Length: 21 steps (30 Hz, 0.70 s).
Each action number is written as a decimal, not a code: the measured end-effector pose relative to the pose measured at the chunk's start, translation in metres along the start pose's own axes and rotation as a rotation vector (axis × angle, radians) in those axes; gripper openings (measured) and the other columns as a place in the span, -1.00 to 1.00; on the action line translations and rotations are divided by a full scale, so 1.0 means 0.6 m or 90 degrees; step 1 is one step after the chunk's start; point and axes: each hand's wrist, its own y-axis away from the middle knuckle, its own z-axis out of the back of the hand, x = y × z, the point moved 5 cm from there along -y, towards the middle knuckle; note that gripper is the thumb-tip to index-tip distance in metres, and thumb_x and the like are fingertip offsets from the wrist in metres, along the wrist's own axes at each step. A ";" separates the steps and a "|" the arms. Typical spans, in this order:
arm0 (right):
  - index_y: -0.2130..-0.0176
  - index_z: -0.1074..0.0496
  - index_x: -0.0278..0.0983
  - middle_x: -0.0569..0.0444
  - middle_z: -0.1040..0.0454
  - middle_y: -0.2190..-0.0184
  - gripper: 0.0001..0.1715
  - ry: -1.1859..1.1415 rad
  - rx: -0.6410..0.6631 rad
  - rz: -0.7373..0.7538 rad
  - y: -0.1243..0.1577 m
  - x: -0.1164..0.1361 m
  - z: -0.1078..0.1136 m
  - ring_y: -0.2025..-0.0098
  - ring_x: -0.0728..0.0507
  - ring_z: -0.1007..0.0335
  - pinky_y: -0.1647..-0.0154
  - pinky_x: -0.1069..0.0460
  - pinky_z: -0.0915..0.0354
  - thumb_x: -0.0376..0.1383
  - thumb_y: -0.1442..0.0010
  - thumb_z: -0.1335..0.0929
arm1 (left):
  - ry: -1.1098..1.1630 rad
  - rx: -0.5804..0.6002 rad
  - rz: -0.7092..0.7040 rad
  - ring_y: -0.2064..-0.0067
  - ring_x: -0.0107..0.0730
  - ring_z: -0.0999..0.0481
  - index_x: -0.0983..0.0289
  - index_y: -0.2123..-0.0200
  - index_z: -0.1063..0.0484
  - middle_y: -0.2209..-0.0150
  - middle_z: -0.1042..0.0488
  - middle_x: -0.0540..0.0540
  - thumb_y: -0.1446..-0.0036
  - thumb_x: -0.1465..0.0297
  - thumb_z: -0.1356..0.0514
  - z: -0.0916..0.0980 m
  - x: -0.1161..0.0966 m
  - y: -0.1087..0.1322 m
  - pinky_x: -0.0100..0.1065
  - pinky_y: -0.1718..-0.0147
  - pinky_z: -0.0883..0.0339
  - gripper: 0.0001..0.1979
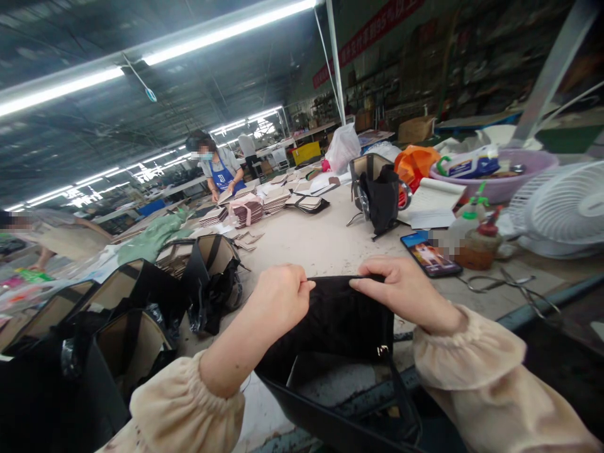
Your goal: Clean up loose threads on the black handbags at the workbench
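A black bag (340, 321) stands open in front of me at the table's near edge, its dark lining facing up. Both hands pinch its far rim, a short stretch apart. My left hand (283, 292) is closed on the rim, thumb and fingers pressed together. My right hand (401, 286) grips the same edge farther right, thumb on the inner side. Below the right hand a metal zipper pull (382, 350) shows at the bag's side, with a black strap end under it. The bag's bottom is partly in shadow.
Several black bag bodies (127, 340) crowd the left. Right of my hands lie a phone (431, 253), scissors (514, 283), bottles (476, 242) and a white fan (561, 207). Another black bag (377, 189) stands farther back, near a purple basin (528, 167). A co-worker (219, 167) stands beyond stacked pieces (248, 211).
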 end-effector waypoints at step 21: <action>0.44 -0.50 -0.20 0.15 -0.51 0.49 -0.79 0.091 0.010 0.026 -0.008 0.036 -0.016 0.41 -0.04 -0.37 0.39 0.09 -0.15 -0.20 -0.14 -0.32 | 0.005 -0.007 0.010 0.43 -0.36 -0.42 0.25 0.48 -0.47 0.48 -0.50 0.10 -0.11 0.24 -0.04 0.002 -0.002 0.007 -0.37 0.44 -0.10 -0.70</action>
